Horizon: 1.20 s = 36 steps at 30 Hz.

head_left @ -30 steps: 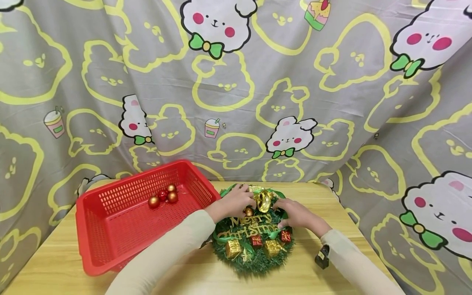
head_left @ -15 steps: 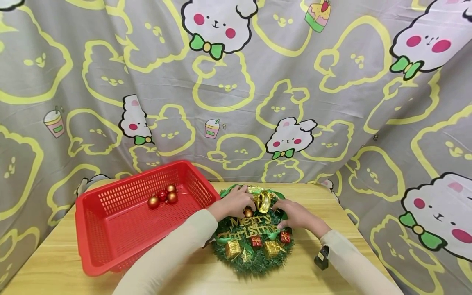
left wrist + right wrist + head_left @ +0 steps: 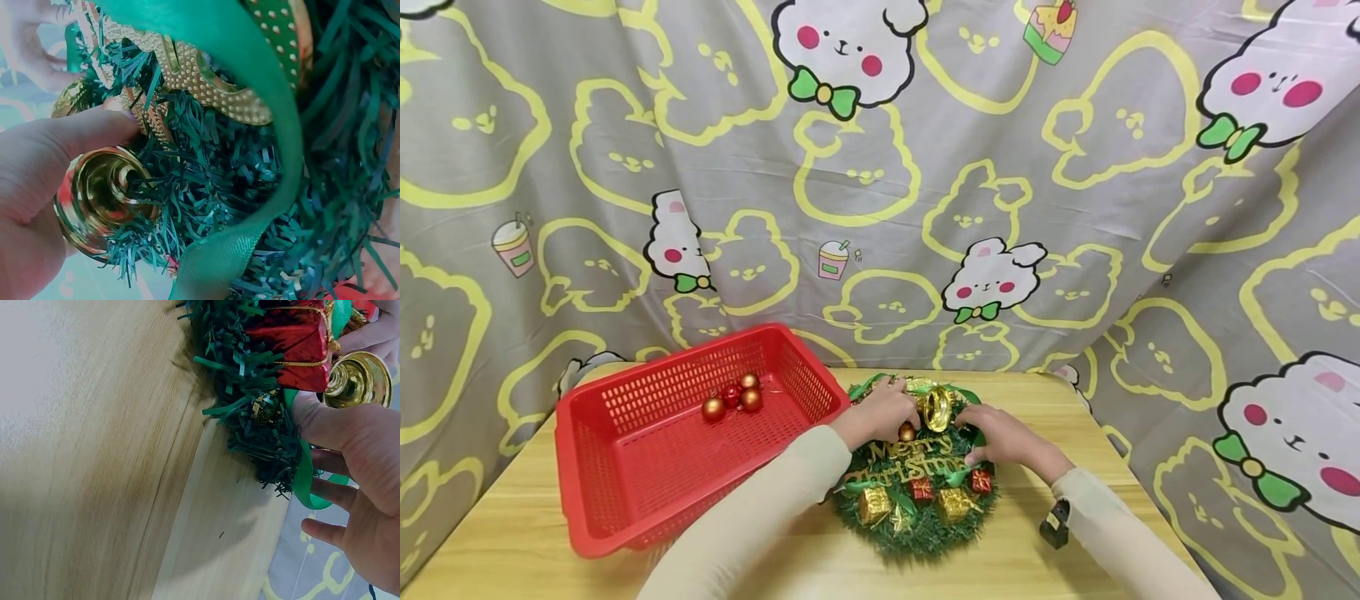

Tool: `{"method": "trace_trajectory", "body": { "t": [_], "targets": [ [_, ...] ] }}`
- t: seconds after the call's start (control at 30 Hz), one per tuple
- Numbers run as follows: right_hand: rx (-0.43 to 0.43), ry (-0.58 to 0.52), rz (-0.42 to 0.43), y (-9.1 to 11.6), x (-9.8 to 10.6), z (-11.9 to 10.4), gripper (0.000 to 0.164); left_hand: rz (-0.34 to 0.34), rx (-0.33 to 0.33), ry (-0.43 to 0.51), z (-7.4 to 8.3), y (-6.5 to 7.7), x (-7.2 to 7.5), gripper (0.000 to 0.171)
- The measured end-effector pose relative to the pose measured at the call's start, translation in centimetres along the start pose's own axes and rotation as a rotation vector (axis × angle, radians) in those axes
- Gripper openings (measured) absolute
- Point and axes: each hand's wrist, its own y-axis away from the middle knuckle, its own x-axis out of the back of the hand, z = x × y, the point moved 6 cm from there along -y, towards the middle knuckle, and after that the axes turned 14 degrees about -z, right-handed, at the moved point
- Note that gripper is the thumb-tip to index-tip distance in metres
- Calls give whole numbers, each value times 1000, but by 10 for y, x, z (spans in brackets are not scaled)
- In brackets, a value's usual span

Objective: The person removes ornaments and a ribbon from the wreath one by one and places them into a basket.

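A round green Christmas wreath [image 3: 917, 533] lies on the table in the head view, with gold "Merry Christmas" lettering, gift boxes and a gold bell [image 3: 937, 409]. My left hand [image 3: 886, 413] rests on its upper left. In the left wrist view, that thumb touches the wreath by a copper-coloured bauble [image 3: 114, 104], beside the bell; the other fingers are mostly hidden. On the right side, my right hand [image 3: 1004, 437] holds the wreath's rim. The right wrist view has its thumb against the tinsel near a red gift box [image 3: 294, 347], its fingers at a green ribbon [image 3: 304, 478].
A red plastic basket [image 3: 583, 492] stands on the wooden table [image 3: 805, 558] left of the wreath. Several gold and red baubles [image 3: 713, 409] lie inside it. A grey patterned cloth [image 3: 880, 250] hangs behind and at the sides. A small black device sits at the right wrist.
My left forearm has shifted slightly to the right. Both hands stay at nearly the same spots on the wreath, and the wreath has not visibly moved.
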Motion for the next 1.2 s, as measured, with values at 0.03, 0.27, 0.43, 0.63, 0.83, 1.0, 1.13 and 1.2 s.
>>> {"method": "trace_trajectory", "body": {
  "t": [0.03, 0.27, 0.43, 0.63, 0.83, 1.0, 1.13, 1.2],
  "targets": [
    [1, 1, -1, 0, 0, 0, 64, 1, 0, -3, 0, 0, 0, 25],
    [4, -4, -4, 1, 0, -1, 63, 16, 2, 43, -6, -2, -4, 23],
    [5, 1, 3, 2, 0, -2, 62, 7, 8, 76, -8, -2, -4, 28],
    [4, -2, 3, 2, 1, -3, 61, 6, 12, 115, -9, 2, 2, 30],
    [6, -2, 5, 2, 0, -2, 62, -8, 33, 137, -8, 4, 7, 30],
    [8, 6, 10, 1, 0, 0, 63, -2, 31, 116, -6, 5, 12, 28],
    [15, 15, 16, 1, 1, -1, 63, 8, 21, 95, -5, 5, 14, 29],
    [19, 22, 21, 1, 1, -2, 64, 13, 18, 93, -5, 5, 16, 29]
  ]
}}
